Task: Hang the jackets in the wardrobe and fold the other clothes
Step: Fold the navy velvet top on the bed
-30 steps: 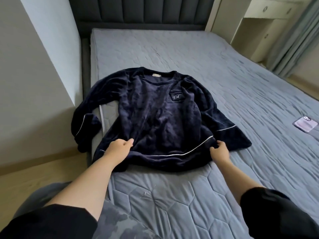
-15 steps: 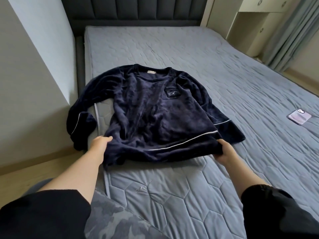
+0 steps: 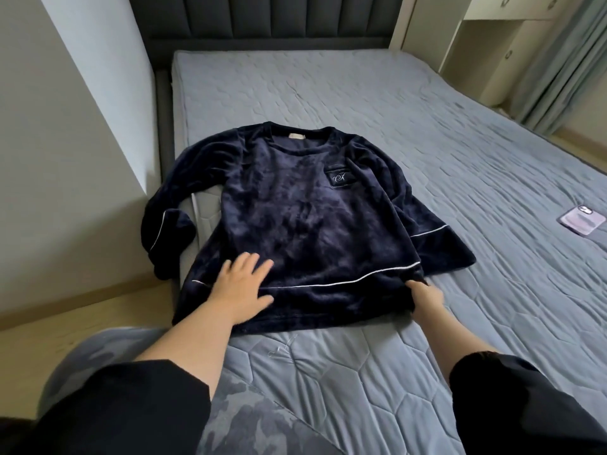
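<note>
A grey-blue quilted bed (image 3: pixel 427 142) carries a navy velvet long-sleeved top (image 3: pixel 312 224), spread face up near the left edge, one sleeve drooping over the side by the wall. The left hand (image 3: pixel 241 285) lies flat, fingers spread, on the lower front. The right hand (image 3: pixel 425 298) pinches the hem corner. A lilac-cased phone (image 3: pixel 580 220) lies well apart at the right.
</note>
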The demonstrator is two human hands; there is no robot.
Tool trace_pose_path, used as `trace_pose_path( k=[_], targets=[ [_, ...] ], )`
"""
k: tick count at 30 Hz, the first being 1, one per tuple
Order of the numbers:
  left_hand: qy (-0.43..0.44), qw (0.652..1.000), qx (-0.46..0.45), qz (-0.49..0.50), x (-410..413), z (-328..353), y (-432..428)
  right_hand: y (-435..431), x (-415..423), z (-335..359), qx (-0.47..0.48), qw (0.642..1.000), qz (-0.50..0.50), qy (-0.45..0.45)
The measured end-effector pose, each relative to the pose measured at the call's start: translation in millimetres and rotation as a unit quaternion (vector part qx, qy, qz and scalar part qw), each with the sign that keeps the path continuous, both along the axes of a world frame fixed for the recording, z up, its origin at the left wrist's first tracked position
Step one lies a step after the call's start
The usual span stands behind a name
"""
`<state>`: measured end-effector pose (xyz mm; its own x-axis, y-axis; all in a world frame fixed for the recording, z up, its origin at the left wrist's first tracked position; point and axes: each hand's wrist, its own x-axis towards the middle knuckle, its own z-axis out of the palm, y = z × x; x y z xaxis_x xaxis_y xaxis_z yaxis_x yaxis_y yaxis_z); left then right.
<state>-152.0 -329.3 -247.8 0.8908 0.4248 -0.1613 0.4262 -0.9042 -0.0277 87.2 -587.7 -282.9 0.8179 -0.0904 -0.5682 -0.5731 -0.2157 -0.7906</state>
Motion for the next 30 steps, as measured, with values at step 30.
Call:
trace_pose_path(
  k=[30],
  targets=[
    [-0.242, 0.653, -0.624, 0.353, 46, -7, 11, 142, 8, 107, -0.052, 0.835, 0.308, -0.453]
  ],
)
